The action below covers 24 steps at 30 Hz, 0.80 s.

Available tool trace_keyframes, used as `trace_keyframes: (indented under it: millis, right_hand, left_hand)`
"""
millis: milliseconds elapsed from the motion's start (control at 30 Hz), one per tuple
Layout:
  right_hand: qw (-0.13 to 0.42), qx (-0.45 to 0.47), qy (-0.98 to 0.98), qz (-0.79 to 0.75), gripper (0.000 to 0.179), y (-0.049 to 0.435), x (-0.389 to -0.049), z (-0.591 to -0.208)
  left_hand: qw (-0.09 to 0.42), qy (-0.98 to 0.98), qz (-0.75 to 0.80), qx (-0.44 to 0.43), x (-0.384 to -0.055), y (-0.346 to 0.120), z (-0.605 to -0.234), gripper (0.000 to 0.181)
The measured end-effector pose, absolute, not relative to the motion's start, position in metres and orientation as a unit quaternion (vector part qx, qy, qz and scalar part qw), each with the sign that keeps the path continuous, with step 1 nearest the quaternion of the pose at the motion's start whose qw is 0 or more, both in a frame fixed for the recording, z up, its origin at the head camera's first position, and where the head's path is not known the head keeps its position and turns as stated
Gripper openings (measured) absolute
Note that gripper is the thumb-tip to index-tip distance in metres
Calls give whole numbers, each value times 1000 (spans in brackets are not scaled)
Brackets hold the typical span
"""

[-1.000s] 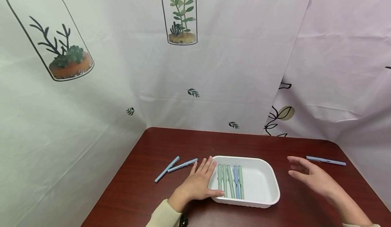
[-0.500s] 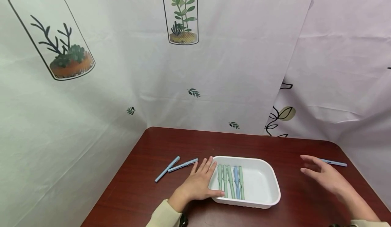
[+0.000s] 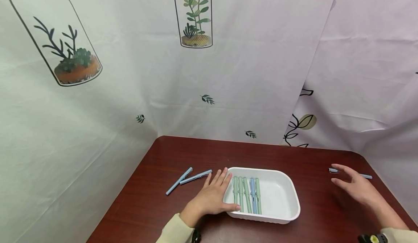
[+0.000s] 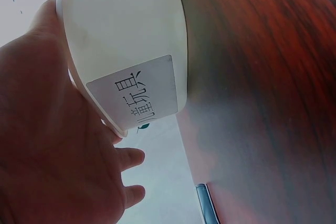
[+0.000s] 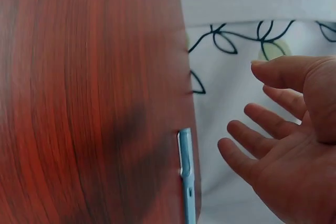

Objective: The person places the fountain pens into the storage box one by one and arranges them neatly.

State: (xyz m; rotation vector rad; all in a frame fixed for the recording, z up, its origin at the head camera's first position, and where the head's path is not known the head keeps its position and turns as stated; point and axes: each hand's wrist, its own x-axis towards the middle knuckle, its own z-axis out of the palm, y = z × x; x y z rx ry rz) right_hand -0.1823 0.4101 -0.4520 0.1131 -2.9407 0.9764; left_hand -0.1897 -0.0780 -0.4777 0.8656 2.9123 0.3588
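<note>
My left hand (image 3: 213, 196) rests with spread, straight fingers on the left rim of a white plastic tray (image 3: 281, 219). Inside the tray, several green pens (image 3: 240, 194) and one blue pen (image 3: 253, 195) lie side by side on the left. In the left wrist view, the tray's outer wall bears a label (image 4: 137, 94) with printed characters. My right hand (image 3: 357, 186) hovers over a blue pen (image 3: 365, 176) at the table's right, hiding its middle. The right wrist view shows the same blue pen (image 5: 187, 177) apart from the loosely bent, empty fingers.
Two more blue pens, one slanted (image 3: 179, 181) and one flatter (image 3: 196, 177), lie left of the tray on the dark red wooden table (image 3: 261, 152). A printed cloth (image 3: 228, 83) hangs behind the table and along its sides.
My right hand has moved right, away from the tray, until it overlaps the blue pen there. My left hand, the tray and the pens have stayed put.
</note>
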Motion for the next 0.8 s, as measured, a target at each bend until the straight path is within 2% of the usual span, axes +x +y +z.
trace_keyframes:
  millis: [467, 800]
  right_hand:
    - [95, 56, -961, 253, 53, 439, -199, -477]
    - [102, 79, -970, 207, 60, 464, -213, -491]
  left_hand:
    - [44, 951, 112, 284, -189, -77, -476, 108]
    - [46, 952, 113, 282, -190, -77, -478, 108]
